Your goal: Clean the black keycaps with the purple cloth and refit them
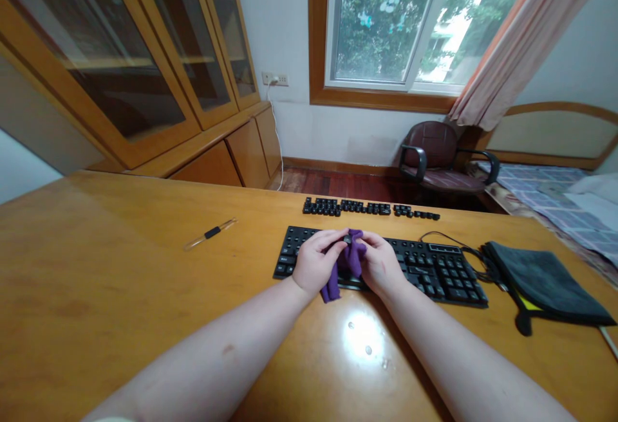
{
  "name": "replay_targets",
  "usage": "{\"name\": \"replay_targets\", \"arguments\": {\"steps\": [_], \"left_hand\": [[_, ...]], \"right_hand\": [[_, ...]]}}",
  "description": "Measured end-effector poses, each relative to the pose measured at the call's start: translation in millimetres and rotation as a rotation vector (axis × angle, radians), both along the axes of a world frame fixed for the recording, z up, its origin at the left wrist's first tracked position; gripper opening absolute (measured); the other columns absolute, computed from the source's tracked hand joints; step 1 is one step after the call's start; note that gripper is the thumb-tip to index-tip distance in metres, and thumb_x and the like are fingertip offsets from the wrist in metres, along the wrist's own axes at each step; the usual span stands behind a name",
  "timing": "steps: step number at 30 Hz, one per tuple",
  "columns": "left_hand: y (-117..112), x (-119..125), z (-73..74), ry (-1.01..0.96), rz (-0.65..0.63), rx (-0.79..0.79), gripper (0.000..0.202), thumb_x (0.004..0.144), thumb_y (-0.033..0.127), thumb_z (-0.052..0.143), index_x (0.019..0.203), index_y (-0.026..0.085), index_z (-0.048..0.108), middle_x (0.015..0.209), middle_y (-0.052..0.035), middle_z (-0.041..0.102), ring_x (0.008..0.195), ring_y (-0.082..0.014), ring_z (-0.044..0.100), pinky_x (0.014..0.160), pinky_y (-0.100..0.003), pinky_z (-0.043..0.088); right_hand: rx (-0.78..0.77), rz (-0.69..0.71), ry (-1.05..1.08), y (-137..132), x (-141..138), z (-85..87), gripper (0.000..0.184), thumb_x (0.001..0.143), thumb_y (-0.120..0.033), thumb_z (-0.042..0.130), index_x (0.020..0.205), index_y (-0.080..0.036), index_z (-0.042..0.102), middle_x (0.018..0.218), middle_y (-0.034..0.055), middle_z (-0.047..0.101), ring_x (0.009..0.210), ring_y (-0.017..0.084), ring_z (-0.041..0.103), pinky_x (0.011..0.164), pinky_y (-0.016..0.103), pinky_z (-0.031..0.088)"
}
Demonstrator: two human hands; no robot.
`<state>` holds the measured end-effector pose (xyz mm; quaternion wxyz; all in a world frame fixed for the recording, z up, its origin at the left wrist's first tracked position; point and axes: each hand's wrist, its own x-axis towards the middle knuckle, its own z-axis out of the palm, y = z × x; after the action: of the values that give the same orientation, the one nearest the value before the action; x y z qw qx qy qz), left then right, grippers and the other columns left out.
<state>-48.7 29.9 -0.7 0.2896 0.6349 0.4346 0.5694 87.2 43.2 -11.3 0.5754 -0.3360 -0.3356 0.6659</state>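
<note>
Above the middle of a black keyboard (415, 261), both my hands meet at a purple cloth (356, 256). Between the thumb and fingers of my left hand (316, 258) is a small black keycap (347, 239). My right hand (381, 261) pinches the bunched cloth against that keycap. One end of the cloth hangs down past the keyboard's front edge. Part of the keyboard is hidden beneath my hands. Behind it, several loose black keycaps (322, 206) stand in a row along the far side of the table.
A clear stick tool with a black grip (212, 233) lies to the left on the wooden table (120, 293). At the right are a coiled black cable (487, 269) and a folded dark grey cloth (545, 280) with something yellow beneath. A chair (432, 152) stands beyond.
</note>
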Motion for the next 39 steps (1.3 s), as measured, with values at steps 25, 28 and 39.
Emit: {"name": "replay_targets", "arguments": {"steps": [25,28,39], "left_hand": [[1.3,3.9,0.6,-0.358,-0.002,-0.273,0.020,0.055,0.021,0.076,0.068,0.015,0.063,0.073,-0.0029,0.070,0.071,-0.0165,0.066,0.075,-0.032,0.055],[0.6,3.4,0.6,-0.355,0.005,-0.289,0.021,0.052,0.021,0.078,0.066,0.015,0.063,0.072,-0.0031,0.070,0.072,-0.0175,0.067,0.076,-0.034,0.055],[3.5,4.7,-0.3,-0.284,-0.019,-0.169,0.022,0.073,0.022,0.064,0.093,0.015,0.062,0.093,-0.0077,0.068,0.089,-0.0174,0.065,0.086,-0.032,0.050]], "right_hand": [[0.144,0.123,-0.197,-2.8,5.2,3.8,0.020,0.065,-0.029,0.073,0.083,-0.020,0.073,0.083,0.0036,0.071,0.074,0.018,0.063,0.073,0.031,0.049],[0.136,0.094,-0.230,-2.3,5.7,4.4,0.018,0.064,-0.030,0.074,0.078,-0.019,0.073,0.081,0.0041,0.071,0.073,0.019,0.063,0.071,0.031,0.050],[-0.016,-0.080,0.066,6.4,0.5,2.9,0.021,0.061,-0.030,0.074,0.078,-0.019,0.067,0.073,0.0011,0.069,0.067,0.016,0.062,0.069,0.030,0.049]]}}
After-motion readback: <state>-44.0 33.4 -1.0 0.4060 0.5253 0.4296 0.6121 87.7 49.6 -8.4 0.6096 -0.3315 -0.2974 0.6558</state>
